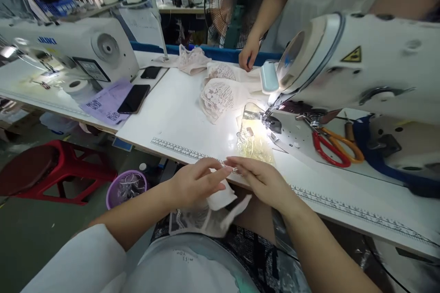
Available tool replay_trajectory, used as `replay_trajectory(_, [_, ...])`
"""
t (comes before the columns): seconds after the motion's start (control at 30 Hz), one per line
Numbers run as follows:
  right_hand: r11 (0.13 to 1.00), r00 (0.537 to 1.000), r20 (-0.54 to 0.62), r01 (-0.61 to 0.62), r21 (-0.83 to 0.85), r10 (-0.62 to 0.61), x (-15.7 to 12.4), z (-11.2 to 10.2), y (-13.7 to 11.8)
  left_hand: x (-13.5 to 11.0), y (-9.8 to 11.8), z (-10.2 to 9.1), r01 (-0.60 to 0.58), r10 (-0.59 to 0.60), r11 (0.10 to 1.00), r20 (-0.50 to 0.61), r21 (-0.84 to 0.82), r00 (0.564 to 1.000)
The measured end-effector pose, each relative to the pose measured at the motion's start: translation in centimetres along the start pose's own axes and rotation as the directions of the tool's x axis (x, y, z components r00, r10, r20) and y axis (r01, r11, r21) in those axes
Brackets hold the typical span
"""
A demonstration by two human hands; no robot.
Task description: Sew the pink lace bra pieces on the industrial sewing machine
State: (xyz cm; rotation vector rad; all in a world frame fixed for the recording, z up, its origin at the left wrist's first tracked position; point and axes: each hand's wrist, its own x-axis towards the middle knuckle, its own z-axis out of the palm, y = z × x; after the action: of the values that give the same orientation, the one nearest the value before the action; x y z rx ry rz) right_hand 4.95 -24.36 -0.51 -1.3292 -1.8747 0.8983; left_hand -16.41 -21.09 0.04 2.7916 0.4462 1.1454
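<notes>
My left hand hovers at the table's front edge with its fingers stretched out and apart. Right below it, a pale lace bra piece with a white cup part lies over my lap, partly hidden by the hand. My right hand reaches in from the other side, fingers extended flat, nothing visible in them. The fingertips of both hands almost meet. Just beyond them, a clear bag of small yellowish pieces lies beside the sewing machine's needle area.
Pale lace bras lie behind the bag, near a co-worker's hand. Red-handled scissors rest under the right machine. Phones lie on the left. A red stool and purple bin stand below.
</notes>
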Motion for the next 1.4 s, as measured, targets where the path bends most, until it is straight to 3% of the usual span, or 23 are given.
replay_trajectory(0.1, [0.977,0.982,0.177,-0.092,0.192,0.058,1.4,0.5,-1.1,1.2,-0.1,-0.9,-0.035,0.039,0.998,-0.068,0.059,0.997])
replay_trajectory(0.23, [0.892,0.982,0.124,-0.185,0.412,0.146,1.1,0.7,-1.2,1.7,-1.4,-0.9,0.03,-0.02,0.993,-0.091,0.111,0.996])
replay_trajectory(0.33, [0.901,0.974,0.062,-0.226,0.369,0.219,1.1,0.3,-0.8,2.2,-2.9,-0.1,0.07,-0.065,0.99,-0.044,0.119,0.997])
replay_trajectory(0.43, [0.934,0.963,-0.005,-0.262,0.243,0.271,1.7,-0.5,-0.5,3.4,-4.4,0.9,0.133,-0.149,0.984,0.132,0.119,0.98])
replay_trajectory(0.5, [0.946,0.949,-0.087,-0.287,0.154,0.302,2.2,-1.1,-0.5,4.3,-5.0,1.6,0.193,-0.246,0.964,0.336,0.182,0.909])
replay_trajectory(0.57, [0.942,0.928,-0.167,-0.325,0.079,0.334,2.4,-1.8,-0.3,4.9,-5.4,2.2,0.243,-0.345,0.934,0.489,0.262,0.801])
replay_trajectory(0.63, [0.925,0.893,-0.252,-0.378,0.03,0.373,2.3,-2.6,0.0,5.1,-5.7,2.8,0.295,-0.417,0.907,0.541,0.301,0.731])
replay_trajectory(0.73, [0.896,0.836,-0.365,-0.444,-0.01,0.41,2.1,-3.5,0.4,4.5,-5.8,3.3,0.347,-0.453,0.891,0.549,0.292,0.702])
replay_trajectory(0.83, [0.904,0.826,-0.38,-0.423,0.069,0.415,2.4,-3.5,0.4,3.4,-5.0,3.4,0.228,-0.353,0.932,0.556,0.283,0.753])
replay_trajectory(0.9, [0.892,0.834,-0.322,-0.389,0.231,0.448,3.1,-2.8,0.0,2.5,-3.9,3.7,0.091,-0.261,0.939,0.515,0.332,0.817])
replay_trajectory(0.97, [0.832,0.842,-0.216,-0.388,0.396,0.495,4.0,-2.0,-0.4,1.6,-2.5,4.2,0.036,-0.232,0.908,0.429,0.418,0.873])
replay_trajectory(1.07, [0.678,0.824,0.003,-0.468,0.566,0.566,5.6,-1.0,-0.8,0.6,-0.8,5.4,0.134,-0.3,0.873,0.301,0.468,0.905])
replay_trajectory(1.17, [0.556,0.807,0.17,-0.525,0.644,0.565,6.4,-0.8,-0.7,0.0,0.1,6.2,0.284,-0.409,0.848,0.212,0.448,0.887])
replay_trajectory(1.23, [0.595,0.836,0.193,-0.509,0.622,0.513,6.6,-1.1,-0.4,-0.2,0.2,6.3,0.344,-0.458,0.833,0.193,0.433,0.868])
replay_trajectory(1.4, [0.84,0.907,0.104,-0.418,0.345,0.409,5.8,-2.3,0.1,-0.6,-0.5,5.6,0.372,-0.484,0.832,0.211,0.412,0.85])
